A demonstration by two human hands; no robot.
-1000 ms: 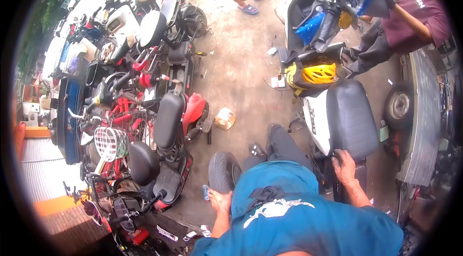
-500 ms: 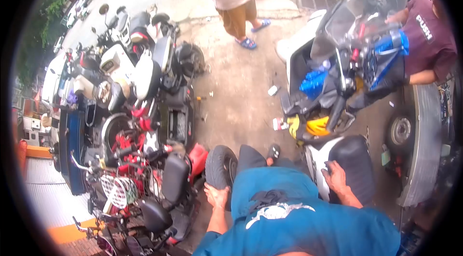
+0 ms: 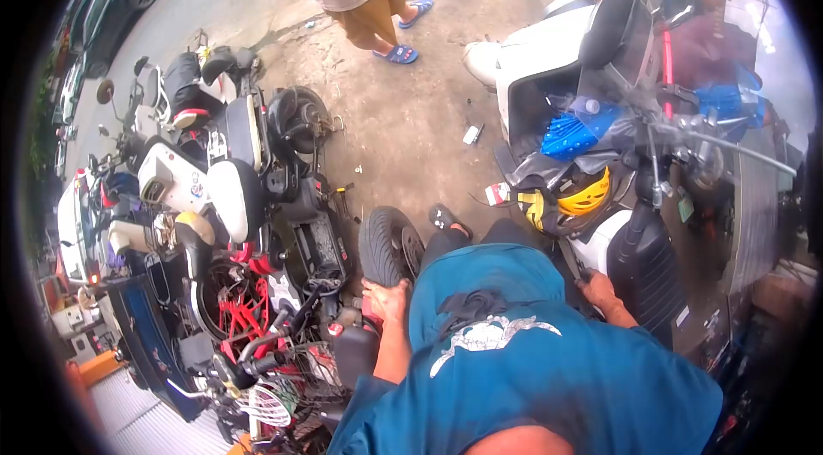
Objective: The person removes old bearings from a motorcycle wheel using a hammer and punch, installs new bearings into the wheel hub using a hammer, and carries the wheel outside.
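My left hand (image 3: 387, 299) is closed on the near edge of a small wheel with a black tyre (image 3: 381, 245), held upright beside my left leg. The wheel's hub side faces right and is partly hidden. My right hand (image 3: 602, 292) has its fingers curled beside the black seat (image 3: 647, 284) of a white scooter (image 3: 604, 236). Something small and dark shows at those fingertips, too unclear to name. Just ahead of the seat lies a yellow-and-black helmet (image 3: 585, 194). A blue patterned bundle (image 3: 570, 136) sits in the scooter's footwell.
Parked scooters and bikes crowd the left, including a white scooter seat (image 3: 233, 198) and a red-framed wheel (image 3: 236, 305). A person in blue sandals (image 3: 396, 54) stands ahead on the concrete. A small white object (image 3: 471, 135) lies on the ground. A clear windshield (image 3: 711, 35) rises at right.
The view has shifted and turned. The wheel stays in my left hand, and my right hand sits lower along the seat's edge. The person at right is now mostly hidden behind the windshield.
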